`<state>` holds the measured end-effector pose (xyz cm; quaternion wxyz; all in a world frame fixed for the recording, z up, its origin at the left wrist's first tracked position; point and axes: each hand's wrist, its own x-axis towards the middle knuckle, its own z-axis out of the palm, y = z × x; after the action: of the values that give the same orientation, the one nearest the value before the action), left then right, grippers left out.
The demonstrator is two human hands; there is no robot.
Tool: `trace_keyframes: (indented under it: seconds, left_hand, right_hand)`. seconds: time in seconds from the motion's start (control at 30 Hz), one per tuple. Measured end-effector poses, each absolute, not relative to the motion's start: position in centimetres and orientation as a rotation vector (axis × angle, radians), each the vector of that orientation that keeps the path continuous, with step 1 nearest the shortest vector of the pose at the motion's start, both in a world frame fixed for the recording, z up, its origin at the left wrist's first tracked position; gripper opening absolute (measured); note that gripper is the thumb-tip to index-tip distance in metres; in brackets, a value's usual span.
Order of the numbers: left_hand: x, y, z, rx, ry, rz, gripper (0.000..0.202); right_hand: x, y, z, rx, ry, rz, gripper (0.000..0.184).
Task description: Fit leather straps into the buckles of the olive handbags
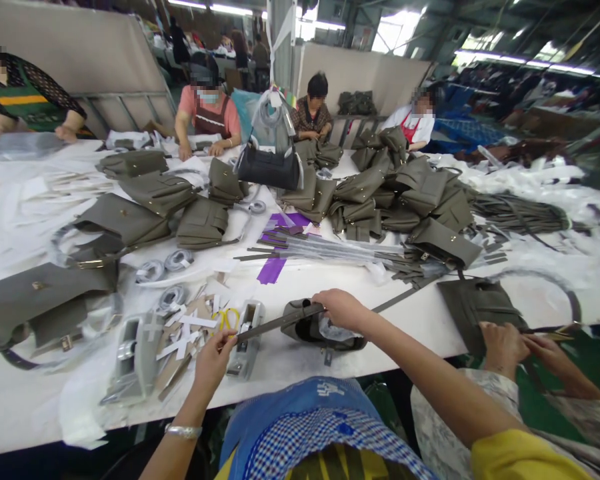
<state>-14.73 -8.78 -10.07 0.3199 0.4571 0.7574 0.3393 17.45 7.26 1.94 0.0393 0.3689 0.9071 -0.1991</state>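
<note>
My left hand (214, 361) is closed, pinching the near end of a long olive strap (275, 322). My right hand (341, 308) is closed on the same strap at its far end, just over a small olive handbag (307, 331) with clear plastic stuffed inside. The bag lies on the white table (290, 363) close to the front edge. Left of my left hand stand tape dispensers (247, 333) and yellow-handled scissors (227, 318) among paper scraps.
Many olive handbags (380, 190) are heaped across the table, with a black bag (269, 167) upright behind. Purple sheets (273, 269) and strap bundles (520, 213) lie mid-table. A co-worker's hands (523, 347) at my right handle another olive bag (475, 303). Several people sit along the far side.
</note>
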Motion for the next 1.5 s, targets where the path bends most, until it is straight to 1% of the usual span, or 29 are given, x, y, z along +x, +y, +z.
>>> trace_keyframes:
  seconds: [0.1, 0.13, 0.2, 0.3, 0.37, 0.43, 0.5, 0.53, 0.57, 0.63, 0.7, 0.73, 0.77, 0.83, 0.9, 0.93, 1.0, 1.07, 1.1, 1.13, 1.17, 1.23, 1.3, 1.4, 1.5]
  left_hand:
    - [-12.6, -7.7, -8.7, 1.391, 2.049, 0.856, 0.028]
    - [-11.4, -6.9, -7.9, 1.469, 2.015, 0.889, 0.028]
    - [-8.6, -5.0, -5.8, 1.608, 1.856, 0.981, 0.03]
    - [-4.8, -1.9, -2.8, 1.682, 1.506, 0.984, 0.037]
    - [-3.3, -0.3, -1.5, 1.681, 1.347, 0.919, 0.035]
    - [-2.6, 0.8, -0.8, 1.671, 1.263, 0.851, 0.028]
    - [-2.4, 1.4, -0.5, 1.634, 1.184, 0.807, 0.025]
    - [-2.5, 1.5, -0.4, 1.598, 1.141, 0.798, 0.025]
    - [-2.5, 1.5, -0.4, 1.555, 1.102, 0.795, 0.026]
    - [-2.4, 1.5, -0.3, 1.479, 1.05, 0.785, 0.029]
    - [-2.2, 1.5, -0.1, 1.433, 1.024, 0.764, 0.032]
    - [-2.1, 1.5, 0.0, 1.42, 1.012, 0.751, 0.033]
    - [-1.9, 1.5, 0.3, 1.408, 1.0, 0.741, 0.034]
    - [-1.5, 1.5, 0.9, 1.38, 0.979, 0.734, 0.034]
    - [-0.9, 1.4, 1.7, 1.35, 0.964, 0.743, 0.033]
    - [-0.6, 1.4, 2.1, 1.334, 0.963, 0.755, 0.032]
    - [0.1, 1.3, 2.4, 1.292, 0.976, 0.794, 0.031]
    - [0.6, 1.0, 2.1, 1.245, 0.998, 0.832, 0.03]
    - [0.9, 0.9, 1.8, 1.227, 1.003, 0.839, 0.029]
    - [1.1, 0.7, 1.4, 1.215, 1.005, 0.836, 0.029]
    - [1.2, 0.5, 0.9, 1.207, 1.006, 0.827, 0.029]
    - [1.4, 0.1, 0.0, 1.196, 1.002, 0.804, 0.029]
    - [1.4, -0.2, -0.6, 1.18, 0.985, 0.78, 0.029]
    - [1.0, -0.6, -1.0, 1.177, 0.945, 0.74, 0.029]
    - [0.3, -0.6, -0.9, 1.21, 0.924, 0.696, 0.029]
  right_hand:
    - [17.1, 7.1, 3.2, 1.175, 2.896, -0.838, 0.064]
    - [16.9, 7.1, 3.6, 1.173, 2.938, -0.877, 0.07]
    - [16.6, 6.9, 4.1, 1.141, 3.027, -0.873, 0.074]
    - [16.2, 6.4, 4.4, 1.081, 3.153, -0.786, 0.07]
    - [16.4, 5.7, 4.4, 1.139, 3.208, -0.776, 0.066]
    - [17.1, 4.4, 3.9, 1.356, 3.235, -0.828, 0.058]
    - [17.9, 2.6, 2.8, 1.764, 3.155, -0.989, 0.038]
    - [18.2, 1.6, 2.1, 1.971, 3.03, -1.155, 0.027]
    - [18.3, 0.7, 1.2, 2.131, 2.838, -1.4, 0.024]
    - [18.1, -0.4, -0.7, 2.211, 2.308, -2.045, 0.038]
    - [17.5, -0.5, -2.0, 2.064, 1.787, -2.648, 0.049]
    - [17.2, -0.1, -2.3, 2.008, 1.602, -2.874, 0.052]
    - [16.9, 0.5, -2.3, 1.996, 1.492, -3.047, 0.053]
    - [17.0, 2.1, -1.3, 2.095, 1.46, -3.251, 0.05]
    - [17.7, 3.6, 0.5, 2.248, 1.57, -3.278, 0.044]
    - [18.2, 4.2, 1.6, 2.326, 1.667, -3.208, 0.041]
    - [19.2, 4.9, 3.4, 2.491, 1.919, -2.881, 0.035]
    - [20.0, 5.0, 4.4, 2.647, 2.11, -2.465, 0.033]
    - [20.2, 4.9, 4.4, 2.71, 2.126, -2.317, 0.033]
    - [20.3, 4.7, 4.2, 2.764, 2.087, -2.238, 0.034]
    - [20.3, 4.3, 3.8, 2.806, 2.004, -2.232, 0.034]
    - [20.0, 3.4, 2.5, 2.853, 1.756, -2.398, 0.036]
    - [19.6, 2.4, 0.9, 2.792, 1.494, -2.745, 0.037]
    - [19.5, 1.0, -0.8, 2.443, 1.101, -3.357, 0.027]
    - [20.4, 0.6, -1.1, 2.151, 0.709, -3.718, 0.03]
